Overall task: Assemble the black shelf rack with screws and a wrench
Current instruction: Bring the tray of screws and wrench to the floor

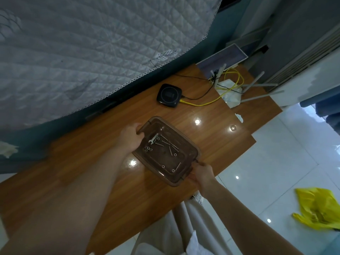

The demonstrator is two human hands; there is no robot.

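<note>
- Brown see-through tray [177, 134] rests on the wooden table [92, 172], held between both grips.
- Left grip [131, 138] is clasped on the tray's far-left corner, fingers curled over the rim.
- Right grip [203, 174] grasps the opposite, near-right corner, fingertips pinching the rim.
- Small silver wrench [154, 139] lies on the tray floor just beside the left grip, tilted.
- Dark screws [166, 142] are scattered just past the wrench, on the side away from the left grip, some crossing each other.
- A cluster of nuts [147, 149] sits close to the left grip, below the wrench.
- Single nuts [173, 170] and one more screw lie nearer the right grip.
- No shelf rack part can be made out.
- Black box [169, 96] sits on the table beyond the left grip, well apart from the tray, with a yellow cable [211, 102] plugged into it.
- The cable runs to a white router [230, 89] farther off.
- Quilted bed cover [92, 52] hangs beyond the table, on the left grip's side.
- Yellow plastic bag [318, 208] lies on the tiled floor [276, 162], well to the outside of the right grip.
</note>
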